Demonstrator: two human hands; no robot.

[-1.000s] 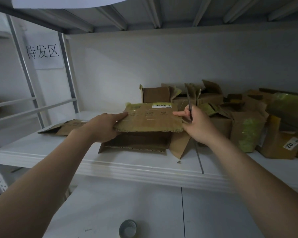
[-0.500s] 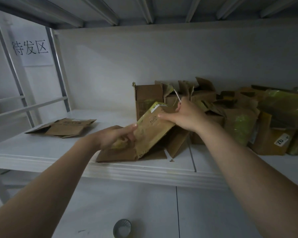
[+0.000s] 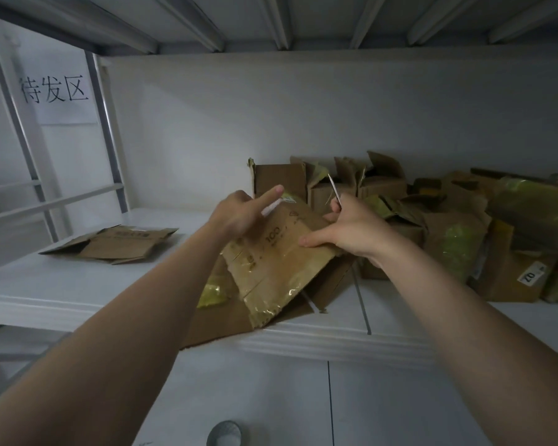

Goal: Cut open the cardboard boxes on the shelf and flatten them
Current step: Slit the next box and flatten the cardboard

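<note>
Head view: brown taped cardboard box (image 3: 281,259) tilted at front of white metal shelf (image 3: 78,284). Right hand (image 3: 355,231) pinches its right edge, thumb on face, thin blade (image 3: 333,188) held upright. Left hand (image 3: 239,214) at upper edge, forefinger straight; grip unclear.

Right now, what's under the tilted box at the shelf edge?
Under the tilted box: a brown cardboard flap lying on the shelf, plus a patch of yellow-green tape. What lies further back beneath it is covered by the box and the left hand.
</note>
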